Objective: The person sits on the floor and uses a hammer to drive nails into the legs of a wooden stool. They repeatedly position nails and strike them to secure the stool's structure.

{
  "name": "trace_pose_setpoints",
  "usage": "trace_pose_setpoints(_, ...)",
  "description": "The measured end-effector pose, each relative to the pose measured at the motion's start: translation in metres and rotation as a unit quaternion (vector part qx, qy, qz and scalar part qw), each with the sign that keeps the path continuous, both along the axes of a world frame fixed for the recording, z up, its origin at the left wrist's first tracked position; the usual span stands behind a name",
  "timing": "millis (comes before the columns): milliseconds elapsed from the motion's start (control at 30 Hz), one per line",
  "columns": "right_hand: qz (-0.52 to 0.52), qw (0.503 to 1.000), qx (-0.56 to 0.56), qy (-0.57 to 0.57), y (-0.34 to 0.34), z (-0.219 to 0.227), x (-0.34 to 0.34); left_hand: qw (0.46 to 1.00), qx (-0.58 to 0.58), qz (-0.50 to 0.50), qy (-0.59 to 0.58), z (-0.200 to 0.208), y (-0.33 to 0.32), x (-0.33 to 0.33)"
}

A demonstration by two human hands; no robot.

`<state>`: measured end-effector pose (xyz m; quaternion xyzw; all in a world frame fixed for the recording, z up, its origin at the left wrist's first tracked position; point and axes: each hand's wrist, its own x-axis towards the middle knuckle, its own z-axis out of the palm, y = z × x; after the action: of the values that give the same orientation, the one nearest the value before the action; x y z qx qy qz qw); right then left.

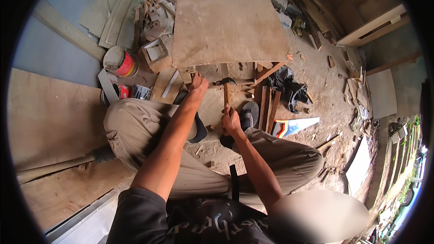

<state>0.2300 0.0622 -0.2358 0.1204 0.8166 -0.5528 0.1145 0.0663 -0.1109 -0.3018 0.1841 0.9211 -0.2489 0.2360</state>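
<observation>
My right hand [231, 119] is wrapped round the wooden handle of a claw hammer [227, 94]. The hammer's dark metal head points away from me, just below the near edge of a plywood top [230, 22]. To the left of the hammer head, my left hand [198, 82] is closed beside the wooden framing under that edge. What its fingers hold is too small to make out. The plywood top rests on a wooden frame, and a slanted brace [270, 73] shows beneath its right corner. Much of the frame is hidden under the panel.
Left of the panel stand a paint bucket [121, 62], smaller cans [141, 92] and a wooden box [156, 55]. A handsaw [298, 125], wood strips [272, 110] and a black plastic bag [289, 86] lie to the right. Wood scraps [156, 16] are heaped behind.
</observation>
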Motion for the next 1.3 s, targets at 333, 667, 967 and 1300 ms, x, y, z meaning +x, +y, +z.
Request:
trace_pose_setpoints(333,-0.027,0.991,-0.058,-0.114,0.001,0.012,-0.007,0.999,-0.021,0.001,0.029,0.044,0.004,0.024)
trace_pose_setpoints(667,-0.023,0.989,-0.025,-0.145,0.000,0.006,-0.016,1.000,-0.022,-0.004,0.018,0.070,0.004,0.026)
trace_pose_setpoints(967,-0.022,0.996,-0.061,-0.056,-0.005,0.008,-0.013,0.999,0.005,0.029,0.030,0.070,0.006,0.025)
trace_pose_setpoints(1300,0.028,0.991,0.130,-0.006,-0.011,0.001,-0.013,0.997,-0.008,-0.014,0.077,0.071,0.003,0.031)
